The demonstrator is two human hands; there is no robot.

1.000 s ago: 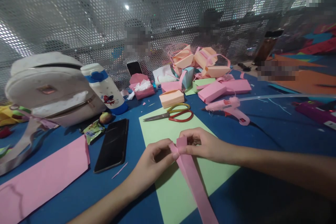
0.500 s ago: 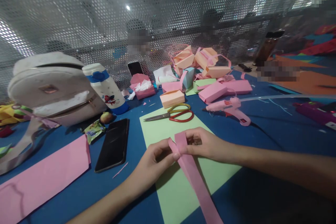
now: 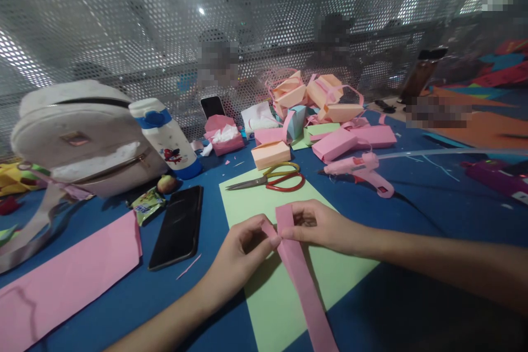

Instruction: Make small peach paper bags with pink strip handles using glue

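My two bare hands meet near the centre of the view, taken here as the middle of the clock, over a pale green sheet [image 3: 284,313] lying on a blue counter [image 3: 144,291]. Between them is a pink paper strip [image 3: 303,280], folded at its top; its long tail runs toward me at five o'clock. My left hand [image 3: 243,245] pinches the narrow flap at the strip's left edge between thumb and finger, while my right hand [image 3: 319,225] grips the broader upright end — the thumbs almost touch. At twelve o'clock, scissors [image 3: 266,180] with one yellow and one red handle lie on the green sheet's far part, points to the left. Just beyond them sits a small peach box [image 3: 271,155]. A pink glue gun [image 3: 358,170] lies at two o'clock. At nine o'clock a dark phone [image 3: 177,228] rests flat, with a large pink sheet [image 3: 78,275] farther out. At ten o'clock a white-and-blue bottle [image 3: 169,140] stands against a pale backpack [image 3: 82,143].
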